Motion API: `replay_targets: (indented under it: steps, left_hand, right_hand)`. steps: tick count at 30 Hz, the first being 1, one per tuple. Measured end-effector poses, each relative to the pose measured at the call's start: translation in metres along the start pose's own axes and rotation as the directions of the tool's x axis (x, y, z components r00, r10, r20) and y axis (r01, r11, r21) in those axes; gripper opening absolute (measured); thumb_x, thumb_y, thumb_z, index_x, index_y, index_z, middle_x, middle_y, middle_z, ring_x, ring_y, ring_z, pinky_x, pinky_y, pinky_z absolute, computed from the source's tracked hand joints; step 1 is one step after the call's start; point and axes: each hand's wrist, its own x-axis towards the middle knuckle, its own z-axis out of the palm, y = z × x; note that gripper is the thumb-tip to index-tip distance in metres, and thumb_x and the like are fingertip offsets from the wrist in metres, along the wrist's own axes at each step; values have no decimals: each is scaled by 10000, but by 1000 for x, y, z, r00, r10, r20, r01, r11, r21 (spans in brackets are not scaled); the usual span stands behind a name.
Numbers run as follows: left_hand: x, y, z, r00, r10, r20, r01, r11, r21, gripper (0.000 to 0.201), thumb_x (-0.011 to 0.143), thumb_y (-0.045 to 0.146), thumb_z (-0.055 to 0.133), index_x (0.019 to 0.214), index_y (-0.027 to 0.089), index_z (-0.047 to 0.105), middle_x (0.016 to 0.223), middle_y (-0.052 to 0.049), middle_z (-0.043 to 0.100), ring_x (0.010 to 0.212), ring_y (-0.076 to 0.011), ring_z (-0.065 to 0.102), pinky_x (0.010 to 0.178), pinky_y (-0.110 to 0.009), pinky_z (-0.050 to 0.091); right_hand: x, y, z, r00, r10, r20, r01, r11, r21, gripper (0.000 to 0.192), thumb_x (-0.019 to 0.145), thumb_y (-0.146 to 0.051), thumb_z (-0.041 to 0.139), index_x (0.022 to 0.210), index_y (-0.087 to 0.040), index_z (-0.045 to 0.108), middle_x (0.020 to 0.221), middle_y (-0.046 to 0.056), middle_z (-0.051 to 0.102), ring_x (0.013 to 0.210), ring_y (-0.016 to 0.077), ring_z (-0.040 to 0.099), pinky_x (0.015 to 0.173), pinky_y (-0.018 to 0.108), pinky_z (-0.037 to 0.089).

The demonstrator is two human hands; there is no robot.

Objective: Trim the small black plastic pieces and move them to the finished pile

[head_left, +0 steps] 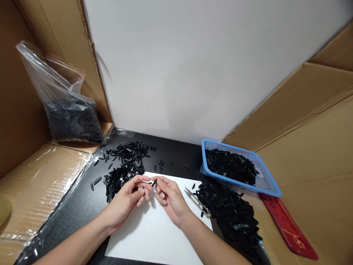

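My left hand [129,200] and my right hand [168,197] meet over a white sheet [154,235] on the black table. Between their fingertips they pinch a small black plastic piece [153,183]. Another small black piece shows under the left fingers. A pile of the same black pieces [124,173] lies just left of the hands. A bigger heap [230,211] lies to the right. Small metal snips [198,202] rest on the sheet's right edge, close to my right wrist.
A blue mesh basket [264,180] holding black pieces sits at the right, tilted on the heap. A clear bag [66,110] of black pieces leans on the cardboard at the left. A red flat object [288,228] lies at the right. Cardboard walls stand on both sides.
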Motion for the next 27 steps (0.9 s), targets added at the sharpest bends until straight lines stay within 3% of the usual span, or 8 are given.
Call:
replay_targets:
  steps: [8,11,13,17,20,23,27]
  left_hand:
    - [2,0,-3,998,-48,-33,48,999,-16,402,663,281,820,1004,177,635,740,4,639,584,-68,490,492,-160,284]
    - [3,-1,-3,998,-50,-44,49,999,-22,401,658,312,824,990,175,646,755,1,654,576,-62,497,519,-159,319]
    - [3,-2,-3,998,-32,-50,31,999,-14,406,658,331,823,990,177,647,733,11,649,556,-61,489,532,-169,337]
    - [2,-4,-1,999,1,-44,0,1000,18,468,668,364,811,1055,181,622,661,35,620,515,-61,452,542,-186,339]
    - [3,-6,-1,1000,14,-20,-13,998,59,489,690,383,792,1089,185,590,617,53,587,488,-61,411,497,-182,271]
    - [4,-6,1,999,44,-11,-42,993,114,441,715,396,763,1054,173,589,567,65,551,467,-64,378,477,-189,237]
    - [3,-2,2,997,18,-72,-13,997,79,185,813,360,627,835,184,575,556,58,535,454,-68,339,442,-188,179]
  right_hand:
    - [-2,-1,2,999,15,36,-16,1000,24,242,689,-327,789,810,-129,721,558,-29,479,452,49,289,398,185,187]
    - [-3,-2,3,999,-3,42,1,998,57,211,717,-334,746,698,-141,661,606,-8,512,490,73,364,408,190,232]
    - [-3,-1,4,999,-15,43,12,998,68,290,751,-370,703,603,-155,576,629,-2,522,489,77,374,389,193,211]
    - [-5,1,6,1000,1,6,-1,997,-82,307,770,-428,707,673,-161,590,531,-61,455,404,41,211,373,193,90]
    - [-7,3,10,999,-19,25,24,977,-211,303,730,-440,748,794,-157,662,518,-65,476,392,36,198,379,205,76]
    - [-8,4,11,998,-56,36,64,963,-261,283,700,-412,779,738,-150,680,534,-37,532,390,38,228,385,225,80]
    - [-5,0,7,999,-52,1,51,986,-156,313,678,-422,798,785,-137,723,452,-92,363,397,35,149,405,235,60]
